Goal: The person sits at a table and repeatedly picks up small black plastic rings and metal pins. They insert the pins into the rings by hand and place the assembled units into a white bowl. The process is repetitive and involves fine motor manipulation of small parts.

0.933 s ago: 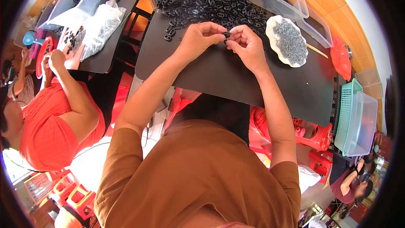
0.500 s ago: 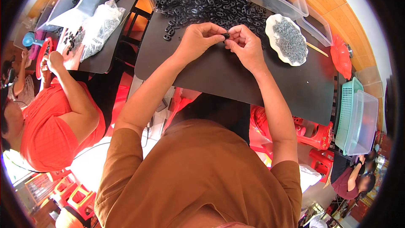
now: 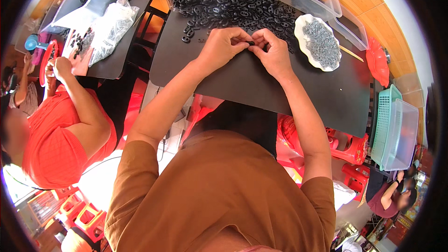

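Observation:
My left hand point(image 3: 222, 47) and my right hand point(image 3: 274, 55) meet above the dark table point(image 3: 224, 81). The fingertips of both are pinched on a small black plastic cord lock point(image 3: 251, 44), which they mostly cover. Just beyond my hands spreads a large heap of black oval cord locks point(image 3: 224, 0), many showing two holes. To the right of my right hand stands a white scalloped dish point(image 3: 299, 30), filled with tiny silvery pieces point(image 3: 322, 44) that look like springs.
Clear plastic bins point(image 3: 322, 4) stand at the far right, beside a red dish point(image 3: 376, 63). A green basket point(image 3: 385, 126) hangs past the table's right edge. A co-worker in red point(image 3: 70, 130) works at the left table, near a clear bag point(image 3: 112, 30). Red stools point(image 3: 347, 147) stand below.
My fingers have shifted slightly around the cord lock, and the right-hand fingers are more curled. The cord lock stays between both hands.

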Demonstrator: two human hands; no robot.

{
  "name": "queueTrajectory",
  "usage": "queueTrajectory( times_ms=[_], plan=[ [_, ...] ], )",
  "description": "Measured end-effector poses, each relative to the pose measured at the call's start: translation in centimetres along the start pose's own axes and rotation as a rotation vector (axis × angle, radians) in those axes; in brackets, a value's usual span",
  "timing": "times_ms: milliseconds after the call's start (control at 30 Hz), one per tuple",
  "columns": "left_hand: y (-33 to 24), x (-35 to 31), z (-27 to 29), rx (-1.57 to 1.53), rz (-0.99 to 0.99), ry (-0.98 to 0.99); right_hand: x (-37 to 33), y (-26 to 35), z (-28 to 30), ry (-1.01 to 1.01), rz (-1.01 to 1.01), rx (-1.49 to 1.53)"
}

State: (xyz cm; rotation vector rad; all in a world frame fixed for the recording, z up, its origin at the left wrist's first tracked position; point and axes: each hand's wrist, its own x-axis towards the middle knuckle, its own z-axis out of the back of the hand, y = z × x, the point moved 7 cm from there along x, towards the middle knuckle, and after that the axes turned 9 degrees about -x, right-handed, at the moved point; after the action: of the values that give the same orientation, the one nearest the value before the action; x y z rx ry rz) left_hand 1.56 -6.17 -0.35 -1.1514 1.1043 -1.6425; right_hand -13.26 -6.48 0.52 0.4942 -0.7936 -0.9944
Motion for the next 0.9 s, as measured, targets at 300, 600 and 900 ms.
queueTrajectory(
  times_ms=[300, 600, 900],
  plan=[
    [-0.4, -0.2, -0.3, 0.074, 0.000, 0.018, -0.6, 1.0, 0.6, 0.035, -0.049, 0.025],
    [-0.4, -0.3, -0.3, 0.079, -0.012, 0.039, -0.7, 0.8, 0.9, 0.039, -0.042, -0.011],
    [-0.5, -0.4, -0.6, 0.064, -0.024, 0.056, -1.0, 1.1, 1.3, -0.018, 0.066, -0.018]
  ],
)
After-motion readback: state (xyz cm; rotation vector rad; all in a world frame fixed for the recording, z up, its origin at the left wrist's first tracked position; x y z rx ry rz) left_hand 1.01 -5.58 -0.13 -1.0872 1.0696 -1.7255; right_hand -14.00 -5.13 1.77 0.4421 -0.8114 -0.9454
